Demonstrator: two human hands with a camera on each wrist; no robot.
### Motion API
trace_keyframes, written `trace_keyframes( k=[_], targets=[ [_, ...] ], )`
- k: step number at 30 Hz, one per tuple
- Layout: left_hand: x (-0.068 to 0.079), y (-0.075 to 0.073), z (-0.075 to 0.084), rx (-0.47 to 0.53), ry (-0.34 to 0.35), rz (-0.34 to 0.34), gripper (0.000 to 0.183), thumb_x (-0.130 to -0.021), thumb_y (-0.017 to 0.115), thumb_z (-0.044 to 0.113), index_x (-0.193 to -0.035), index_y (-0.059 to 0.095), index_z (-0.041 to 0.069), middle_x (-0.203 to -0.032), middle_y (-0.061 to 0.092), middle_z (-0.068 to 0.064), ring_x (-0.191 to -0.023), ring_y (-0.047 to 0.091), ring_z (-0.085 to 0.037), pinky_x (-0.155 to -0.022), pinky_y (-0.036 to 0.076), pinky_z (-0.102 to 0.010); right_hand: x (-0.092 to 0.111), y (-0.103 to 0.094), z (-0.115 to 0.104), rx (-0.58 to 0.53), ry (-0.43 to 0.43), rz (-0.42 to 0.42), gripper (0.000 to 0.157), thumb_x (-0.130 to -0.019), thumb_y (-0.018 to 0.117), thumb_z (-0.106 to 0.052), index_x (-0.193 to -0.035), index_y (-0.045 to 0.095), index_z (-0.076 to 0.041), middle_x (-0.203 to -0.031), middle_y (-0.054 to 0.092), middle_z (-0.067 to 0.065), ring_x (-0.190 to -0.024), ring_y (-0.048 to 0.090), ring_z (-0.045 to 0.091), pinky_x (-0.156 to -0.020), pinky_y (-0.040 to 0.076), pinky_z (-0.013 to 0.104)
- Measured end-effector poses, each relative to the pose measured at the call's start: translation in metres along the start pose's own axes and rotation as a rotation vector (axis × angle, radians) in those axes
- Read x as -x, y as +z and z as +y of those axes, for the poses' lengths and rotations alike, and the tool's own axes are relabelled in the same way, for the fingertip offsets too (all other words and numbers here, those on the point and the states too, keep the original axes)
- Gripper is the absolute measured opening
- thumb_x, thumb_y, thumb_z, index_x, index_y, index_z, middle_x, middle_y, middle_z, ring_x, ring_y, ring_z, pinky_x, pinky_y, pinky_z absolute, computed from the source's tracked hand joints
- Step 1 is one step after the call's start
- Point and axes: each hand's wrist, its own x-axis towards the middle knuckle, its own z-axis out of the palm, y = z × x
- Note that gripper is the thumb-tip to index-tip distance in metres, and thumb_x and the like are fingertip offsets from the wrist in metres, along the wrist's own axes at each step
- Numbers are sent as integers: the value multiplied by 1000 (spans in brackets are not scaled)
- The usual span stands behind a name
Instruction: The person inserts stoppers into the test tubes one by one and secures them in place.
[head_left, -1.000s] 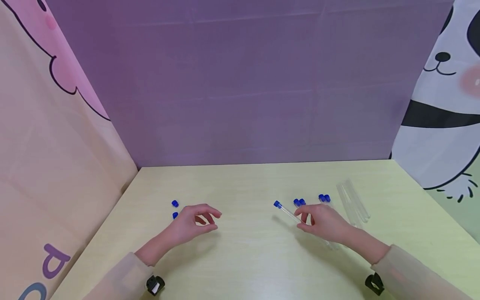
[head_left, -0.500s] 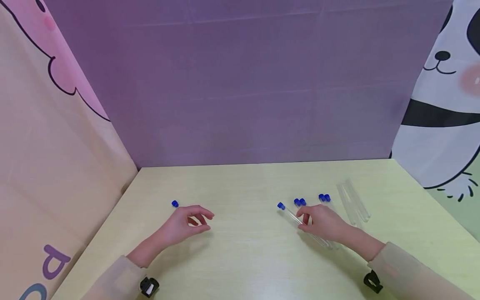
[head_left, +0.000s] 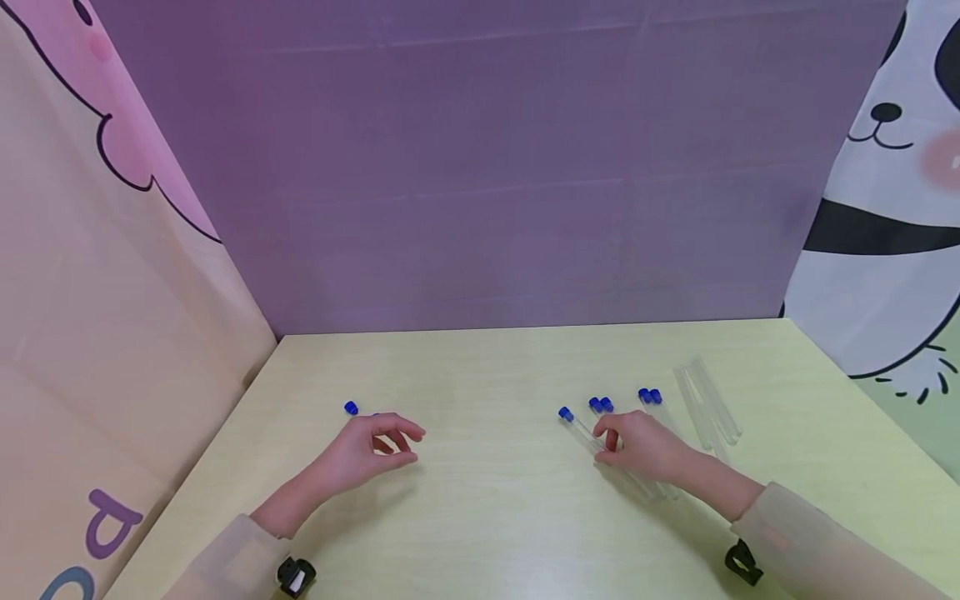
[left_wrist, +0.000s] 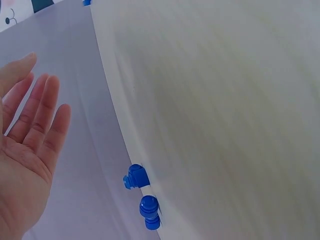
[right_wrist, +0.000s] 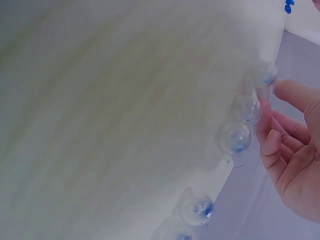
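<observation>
My right hand (head_left: 641, 446) pinches a clear test tube with a blue cap (head_left: 566, 414) between thumb and fingers. The tube lies low along the table, its cap pointing away to the left. In the right wrist view its rounded end (right_wrist: 270, 75) shows at the fingertips of the right hand (right_wrist: 297, 145). Beside it lie more blue-capped tubes (head_left: 601, 405), partly hidden by the hand. My left hand (head_left: 367, 450) hovers over the table on the left, fingers loosely bent and holding nothing. Near it are loose blue caps (left_wrist: 137, 176), one mostly covered in the head view.
Another pair of blue-capped tubes (head_left: 649, 396) lies behind the right hand. Farther right are several clear tubes without caps (head_left: 697, 408). The pale wooden table (head_left: 480, 517) ends at a purple backdrop (head_left: 480, 167).
My right hand has lowered the capped tube onto the table and shifted it slightly right, toward the other capped tubes. The left hand has drawn back a little to the left.
</observation>
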Motion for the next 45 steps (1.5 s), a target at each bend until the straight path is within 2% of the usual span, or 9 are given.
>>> trace_keyframes(
  k=[6,14,25,45],
  targets=[
    [2,-2,-2,-7,12,16,27,-82,78,7,-107,69,0,-101,68,-16,-82,64,-12,-72,56,-31,-2,0,0,-26,21,-10,22,-81,77,-6,-97,64,0,-69,56,-8,-56,48,4,-53,46,22],
    [4,-4,-3,-21,3,14,27,-83,77,9,-108,69,1,-101,68,-15,-82,64,-12,-73,56,-31,-2,-1,0,-117,96,-33,24,-85,73,-2,-104,61,5,-66,54,-4,-47,53,12,-47,42,23],
    [12,-18,-9,-84,-62,38,27,-84,77,11,-108,70,3,-101,68,-11,-82,63,-11,-72,55,-29,-2,-2,-2,-113,148,-32,23,-86,71,-2,-106,61,4,-61,52,-1,-45,52,14,-47,40,24],
    [25,-44,-30,-204,-117,95,24,-81,78,3,-104,71,2,-98,69,-10,-82,62,-12,-68,55,-29,1,-6,-3,-94,122,-8,22,-87,69,1,-107,62,5,-60,49,-2,-41,48,12,-48,43,25]
  ],
)
